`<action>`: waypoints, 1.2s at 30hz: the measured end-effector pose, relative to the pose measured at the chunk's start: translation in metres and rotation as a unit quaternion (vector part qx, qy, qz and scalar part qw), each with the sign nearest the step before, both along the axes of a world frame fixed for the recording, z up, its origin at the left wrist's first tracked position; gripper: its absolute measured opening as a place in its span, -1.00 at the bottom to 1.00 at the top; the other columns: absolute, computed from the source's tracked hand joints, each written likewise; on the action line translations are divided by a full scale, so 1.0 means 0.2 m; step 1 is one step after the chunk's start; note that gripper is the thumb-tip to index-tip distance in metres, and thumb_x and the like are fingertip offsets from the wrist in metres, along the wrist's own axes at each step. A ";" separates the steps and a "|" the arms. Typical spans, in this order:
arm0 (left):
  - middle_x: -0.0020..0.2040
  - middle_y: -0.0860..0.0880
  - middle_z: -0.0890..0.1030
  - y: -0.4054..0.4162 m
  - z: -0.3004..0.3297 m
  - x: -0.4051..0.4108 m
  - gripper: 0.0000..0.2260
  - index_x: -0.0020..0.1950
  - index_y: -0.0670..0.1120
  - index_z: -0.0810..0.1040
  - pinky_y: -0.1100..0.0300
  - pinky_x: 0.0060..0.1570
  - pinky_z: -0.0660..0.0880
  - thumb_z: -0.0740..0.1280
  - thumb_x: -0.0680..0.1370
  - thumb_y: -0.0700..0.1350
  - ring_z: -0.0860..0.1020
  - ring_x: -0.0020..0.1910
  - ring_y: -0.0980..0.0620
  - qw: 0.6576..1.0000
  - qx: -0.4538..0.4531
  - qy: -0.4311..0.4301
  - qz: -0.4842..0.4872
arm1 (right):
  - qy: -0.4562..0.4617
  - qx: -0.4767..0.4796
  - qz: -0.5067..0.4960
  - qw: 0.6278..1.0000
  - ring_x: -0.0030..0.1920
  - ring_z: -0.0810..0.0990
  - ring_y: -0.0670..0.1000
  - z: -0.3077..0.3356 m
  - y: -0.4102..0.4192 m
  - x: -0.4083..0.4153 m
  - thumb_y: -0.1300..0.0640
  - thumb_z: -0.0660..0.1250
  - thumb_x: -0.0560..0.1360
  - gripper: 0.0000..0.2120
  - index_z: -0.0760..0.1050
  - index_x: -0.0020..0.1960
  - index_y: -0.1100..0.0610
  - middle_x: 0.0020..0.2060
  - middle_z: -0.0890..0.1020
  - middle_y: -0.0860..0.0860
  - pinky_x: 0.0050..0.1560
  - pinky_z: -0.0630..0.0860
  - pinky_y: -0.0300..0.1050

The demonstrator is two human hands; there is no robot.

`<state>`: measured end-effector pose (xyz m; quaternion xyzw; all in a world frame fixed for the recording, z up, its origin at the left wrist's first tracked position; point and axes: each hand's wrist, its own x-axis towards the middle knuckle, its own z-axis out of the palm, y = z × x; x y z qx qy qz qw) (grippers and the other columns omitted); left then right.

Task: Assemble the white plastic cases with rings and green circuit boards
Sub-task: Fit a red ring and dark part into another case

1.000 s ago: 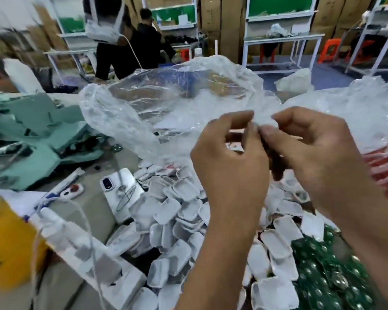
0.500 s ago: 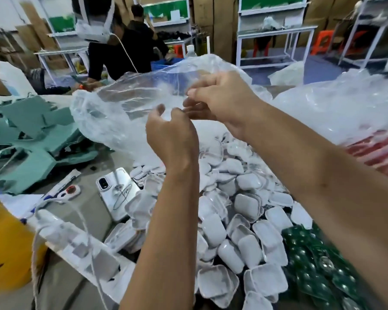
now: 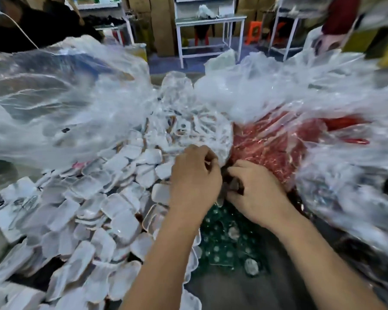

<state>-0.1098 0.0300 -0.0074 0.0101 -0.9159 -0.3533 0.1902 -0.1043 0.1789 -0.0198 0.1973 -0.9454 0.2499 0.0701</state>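
Both hands, left (image 3: 194, 173) and right (image 3: 254, 189), curl their grip on a small dark part (image 3: 230, 185) just beside the cases (image 3: 112, 198).

My 2 hands: left (image 3: 194, 175), right (image 3: 257, 193). White cases (image 3: 103, 209): too many to count, dozens. Green boards (image 3: 222, 242): 1 heap, approx. 3 clear bags (image 3: 61, 104). 1 phone (image 3: 9, 206).

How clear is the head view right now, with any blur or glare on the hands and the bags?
Head view: motion blur smears the clear plastic bags and the white cases at the edges; both hands, left hand and right hand, are fairly sharp at centre, though what they pinch is too dark to identify. Glare glints off the red-filled bag. Wide-angle distortion bends the background benches.
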 end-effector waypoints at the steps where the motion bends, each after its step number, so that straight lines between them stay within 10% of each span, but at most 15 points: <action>1: -0.08 0.04 0.56 0.01 -0.01 0.00 -0.91 -0.12 0.00 0.59 0.14 -0.11 0.42 0.36 0.59 -0.08 0.53 -0.12 0.06 1.000 -0.024 0.003 -0.007 | -0.004 0.006 0.017 1.000 -0.08 0.60 0.04 -0.01 0.00 0.00 -0.10 0.33 0.36 -0.76 0.61 -0.06 -0.01 -0.11 0.52 -0.13 -0.17 0.54 0.03; 10: -0.18 0.12 0.62 -0.02 -0.02 0.04 -0.88 -0.14 0.06 0.66 0.11 -0.09 0.54 0.39 0.59 -0.05 0.59 -0.18 0.18 0.997 0.043 0.028 -0.053 | -0.018 -0.223 0.001 0.975 -0.36 0.59 -0.11 -0.05 0.04 -0.01 0.05 0.53 0.50 -0.81 0.54 -0.20 -0.04 -0.33 0.64 -0.19 -0.32 0.47 -0.25; 19: -0.26 0.02 0.71 -0.05 -0.01 0.06 -0.79 -0.01 0.10 0.69 0.07 -0.25 0.64 0.42 0.59 -0.23 0.69 -0.30 0.01 0.967 0.183 -0.079 -0.159 | -0.098 -0.452 -0.018 0.887 -0.37 0.67 0.07 -0.02 0.07 -0.03 0.28 0.50 0.54 -0.85 0.59 0.01 0.09 -0.23 0.72 0.05 -0.33 0.59 -0.09; 24: -0.32 0.17 0.62 -0.05 -0.02 0.02 -0.56 0.15 0.21 0.65 0.28 -0.39 0.53 0.33 0.57 -0.35 0.65 -0.43 0.06 0.962 0.225 -0.092 -0.126 | -0.052 -0.229 0.008 0.972 -0.30 0.64 -0.06 0.01 0.09 -0.03 0.01 0.58 0.47 -0.82 0.57 -0.15 -0.02 -0.29 0.67 -0.07 -0.23 0.60 -0.04; 30: -0.31 0.07 0.67 -0.07 -0.02 -0.01 -0.72 0.07 0.02 0.66 0.20 -0.37 0.57 0.37 0.56 -0.36 0.68 -0.39 -0.03 0.951 0.281 -0.081 -0.098 | -0.229 0.007 0.157 0.961 -0.18 0.60 -0.17 0.08 0.13 0.01 -0.20 0.70 0.23 -0.62 0.66 -0.03 -0.20 -0.14 0.65 -0.19 -0.21 0.49 -0.31; 36: -0.29 -0.08 0.70 -0.09 -0.04 -0.01 -0.86 -0.08 -0.13 0.54 -0.21 -0.19 0.68 0.49 0.56 -0.16 0.69 -0.40 -0.05 0.956 0.276 -0.073 -0.063 | -0.214 -0.008 0.147 0.966 -0.29 0.50 -0.17 0.06 0.11 0.01 -0.09 0.69 0.29 -0.66 0.54 -0.17 -0.10 -0.26 0.57 -0.22 -0.27 0.41 -0.27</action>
